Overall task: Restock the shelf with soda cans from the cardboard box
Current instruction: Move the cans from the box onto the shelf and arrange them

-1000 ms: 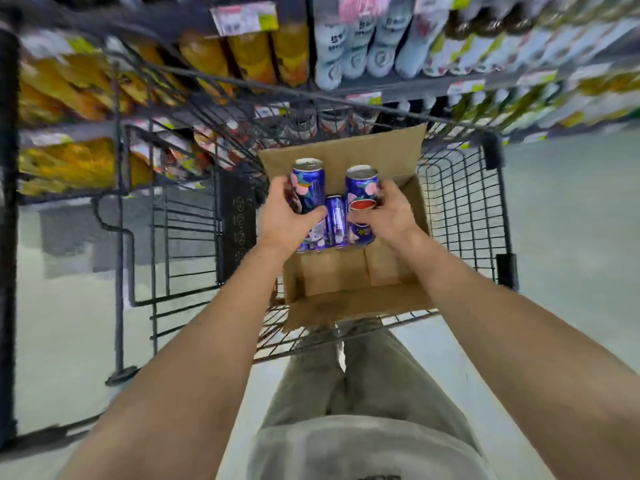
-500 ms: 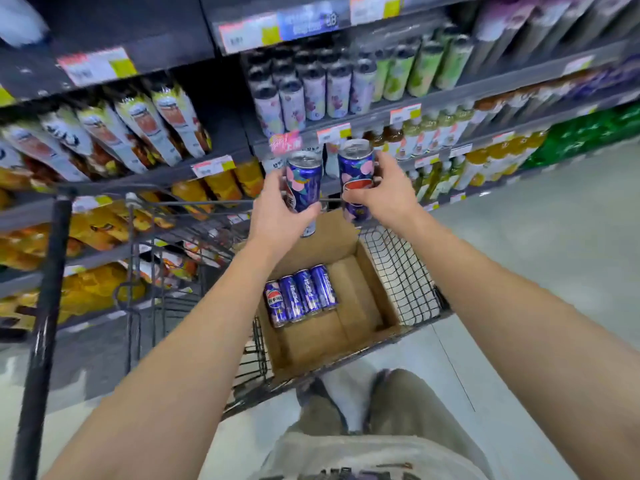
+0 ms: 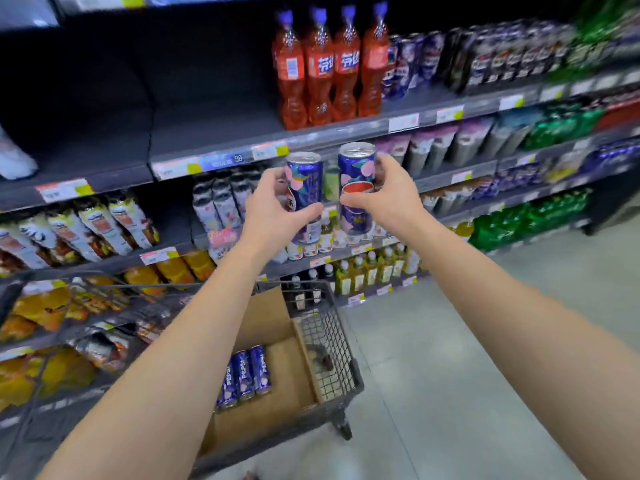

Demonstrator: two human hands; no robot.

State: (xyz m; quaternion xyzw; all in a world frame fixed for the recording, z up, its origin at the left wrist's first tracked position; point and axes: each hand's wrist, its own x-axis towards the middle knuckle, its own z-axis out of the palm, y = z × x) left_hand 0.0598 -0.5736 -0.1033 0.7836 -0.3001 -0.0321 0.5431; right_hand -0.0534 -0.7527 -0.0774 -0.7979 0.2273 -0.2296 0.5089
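Note:
My left hand (image 3: 273,209) grips a tall blue soda can (image 3: 306,183) with pink print, held upright. Beside it my right hand (image 3: 384,197) grips a second blue can (image 3: 356,168) of the same kind. Both cans are raised in front of the shelf edge (image 3: 221,162), just below a dark, bare stretch of shelf board (image 3: 214,129). Below, the open cardboard box (image 3: 277,323) sits in a wire shopping cart (image 3: 332,344), with three blue cans (image 3: 244,375) lying side by side inside it; my left forearm hides part of the box.
Red soda bottles (image 3: 329,67) stand on the shelf to the right of the bare stretch, dark cans (image 3: 485,57) further right. Lower shelves hold pouches, juice bottles (image 3: 367,271) and green bottles (image 3: 526,220). Grey aisle floor (image 3: 467,341) lies to the right of the cart.
Both hands lifted the two cans out of the box and up to shelf height. My view tilted up from the cart to the shelves.

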